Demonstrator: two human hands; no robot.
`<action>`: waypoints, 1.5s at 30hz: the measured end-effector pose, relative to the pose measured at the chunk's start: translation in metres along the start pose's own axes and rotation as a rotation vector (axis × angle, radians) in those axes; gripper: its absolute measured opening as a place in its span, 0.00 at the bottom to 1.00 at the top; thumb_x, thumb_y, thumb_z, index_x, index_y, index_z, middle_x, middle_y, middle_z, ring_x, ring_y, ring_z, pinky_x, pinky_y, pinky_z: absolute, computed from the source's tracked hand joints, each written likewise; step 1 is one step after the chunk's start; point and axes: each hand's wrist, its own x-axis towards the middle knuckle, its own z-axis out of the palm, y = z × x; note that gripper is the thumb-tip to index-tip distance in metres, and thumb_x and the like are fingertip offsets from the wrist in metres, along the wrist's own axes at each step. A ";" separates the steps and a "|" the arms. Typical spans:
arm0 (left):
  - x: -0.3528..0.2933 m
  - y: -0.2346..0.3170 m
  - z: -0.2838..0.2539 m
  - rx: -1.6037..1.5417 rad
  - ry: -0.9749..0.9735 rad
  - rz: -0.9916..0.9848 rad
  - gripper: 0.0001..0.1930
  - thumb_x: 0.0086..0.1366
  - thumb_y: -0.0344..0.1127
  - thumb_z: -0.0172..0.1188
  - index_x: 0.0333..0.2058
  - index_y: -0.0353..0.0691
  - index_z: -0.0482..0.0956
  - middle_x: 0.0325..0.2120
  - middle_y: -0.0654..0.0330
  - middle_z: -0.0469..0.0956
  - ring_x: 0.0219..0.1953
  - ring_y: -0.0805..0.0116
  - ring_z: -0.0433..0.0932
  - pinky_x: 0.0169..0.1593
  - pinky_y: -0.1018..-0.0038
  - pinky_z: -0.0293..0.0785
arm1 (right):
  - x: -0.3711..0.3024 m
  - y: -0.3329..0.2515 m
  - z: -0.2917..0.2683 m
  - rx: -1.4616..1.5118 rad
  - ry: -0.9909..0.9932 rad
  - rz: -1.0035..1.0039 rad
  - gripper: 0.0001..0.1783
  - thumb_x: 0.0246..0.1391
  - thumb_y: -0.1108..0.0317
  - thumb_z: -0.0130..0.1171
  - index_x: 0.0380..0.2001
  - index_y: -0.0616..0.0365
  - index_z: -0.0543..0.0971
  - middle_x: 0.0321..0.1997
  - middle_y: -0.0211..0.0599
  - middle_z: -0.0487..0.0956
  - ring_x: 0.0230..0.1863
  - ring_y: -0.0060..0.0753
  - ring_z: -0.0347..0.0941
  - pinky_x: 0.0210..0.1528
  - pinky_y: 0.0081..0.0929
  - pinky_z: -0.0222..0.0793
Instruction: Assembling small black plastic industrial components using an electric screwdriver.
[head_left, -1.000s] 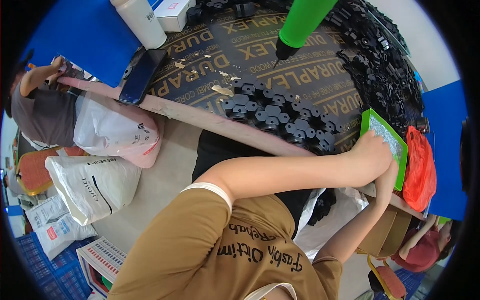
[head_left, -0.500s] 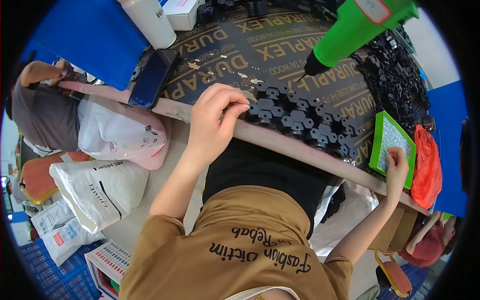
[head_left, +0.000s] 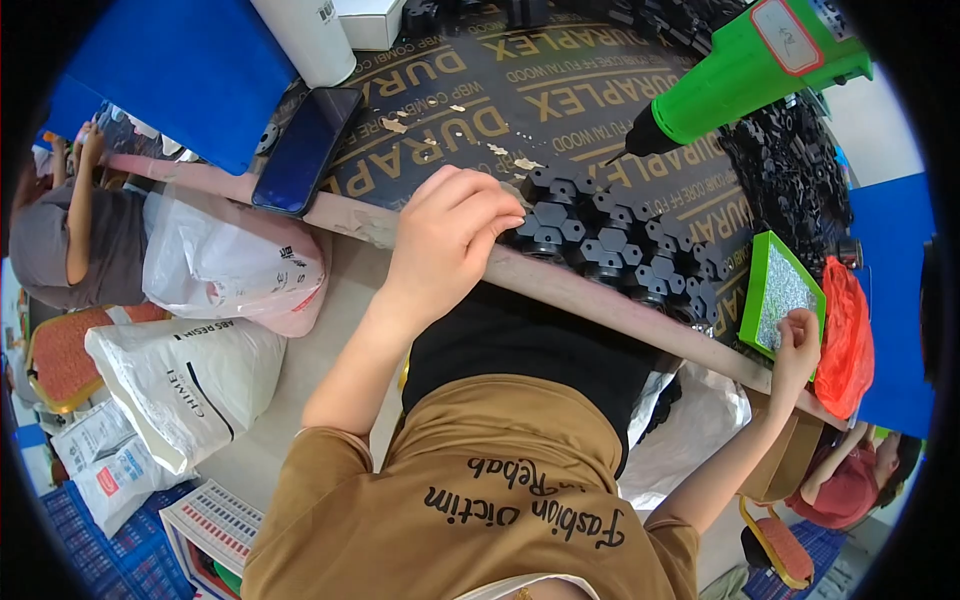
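Observation:
My left hand (head_left: 455,235) hovers at the table's front edge, its thumb and fingers pinched together. What they hold, if anything, is too small to make out. Just right of its fingertips stand several black plastic parts (head_left: 610,245) in close rows, their tops patterned with hexagonal plates. Over at the right, my right hand (head_left: 797,350) reaches into a bright green tray (head_left: 757,290) of small silvery pieces (head_left: 785,290). The fingers of that hand are bent together at the pieces; anything between them is hidden. A green power screwdriver (head_left: 700,95) with a black nose and thin bit hangs above the parts.
A phone (head_left: 305,150) lies on the table's left edge, near a white bottle (head_left: 308,40). Loose black parts (head_left: 790,160) are heaped at the right. A red plastic bag (head_left: 845,335) hangs beside the tray. White sacks (head_left: 190,385) stand left below the table; other people sit at both sides.
My right hand has drawn back slightly toward the tray's near edge. My left hand keeps its pinch beside the black parts. The whole view has shifted a little.

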 end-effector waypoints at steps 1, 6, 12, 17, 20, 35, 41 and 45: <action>0.001 0.000 -0.002 0.055 -0.023 0.058 0.05 0.51 0.28 0.65 0.28 0.40 0.79 0.28 0.61 0.76 0.32 0.60 0.73 0.35 0.68 0.70 | 0.000 0.001 0.000 0.000 0.000 0.000 0.08 0.51 0.84 0.55 0.35 0.62 0.73 0.28 0.30 0.72 0.30 0.19 0.69 0.36 0.17 0.66; 0.000 0.003 -0.003 0.080 -0.055 0.118 0.10 0.49 0.31 0.67 0.32 0.39 0.79 0.32 0.61 0.77 0.34 0.59 0.74 0.39 0.67 0.70 | -0.007 -0.044 0.012 0.349 0.067 -0.085 0.07 0.51 0.84 0.57 0.32 0.61 0.73 0.31 0.27 0.74 0.33 0.17 0.70 0.39 0.15 0.66; -0.009 0.006 0.007 0.037 -0.069 -0.021 0.28 0.39 0.47 0.74 0.39 0.39 0.77 0.36 0.60 0.78 0.39 0.58 0.75 0.45 0.66 0.69 | -0.036 -0.163 0.048 0.773 -0.223 -0.135 0.12 0.43 0.87 0.59 0.31 0.63 0.75 0.34 0.31 0.74 0.36 0.20 0.70 0.40 0.16 0.66; -0.009 0.006 0.012 0.220 -0.078 -0.007 0.25 0.40 0.51 0.72 0.35 0.43 0.78 0.34 0.62 0.78 0.38 0.61 0.75 0.41 0.69 0.68 | -0.036 -0.209 0.082 0.781 -0.395 -0.301 0.09 0.41 0.85 0.60 0.28 0.64 0.78 0.30 0.34 0.77 0.31 0.23 0.72 0.35 0.18 0.67; -0.009 0.008 0.014 0.219 -0.052 -0.015 0.26 0.38 0.49 0.74 0.35 0.42 0.79 0.32 0.62 0.79 0.37 0.60 0.75 0.40 0.69 0.67 | -0.032 -0.221 0.101 0.742 -0.415 -0.325 0.09 0.43 0.85 0.59 0.30 0.64 0.78 0.27 0.34 0.78 0.29 0.23 0.74 0.34 0.18 0.68; -0.012 0.006 0.015 0.256 -0.034 0.000 0.22 0.41 0.49 0.72 0.33 0.44 0.78 0.31 0.65 0.79 0.35 0.64 0.76 0.37 0.70 0.67 | -0.035 -0.230 0.122 0.211 -0.131 -0.853 0.13 0.43 0.77 0.63 0.35 0.55 0.77 0.33 0.32 0.80 0.35 0.34 0.75 0.42 0.30 0.63; -0.011 0.006 0.016 0.249 -0.037 -0.008 0.23 0.39 0.46 0.74 0.33 0.41 0.80 0.30 0.62 0.79 0.35 0.62 0.76 0.38 0.69 0.67 | 0.009 -0.213 0.094 0.713 0.197 -0.633 0.35 0.43 0.76 0.67 0.56 0.62 0.65 0.57 0.44 0.70 0.54 0.36 0.68 0.54 0.30 0.64; -0.011 0.006 0.015 0.256 -0.063 -0.015 0.23 0.40 0.47 0.74 0.33 0.41 0.80 0.30 0.61 0.79 0.35 0.61 0.76 0.38 0.69 0.67 | 0.041 -0.251 0.092 1.091 -0.215 -0.570 0.33 0.47 0.69 0.65 0.56 0.63 0.64 0.52 0.44 0.72 0.51 0.34 0.71 0.52 0.31 0.67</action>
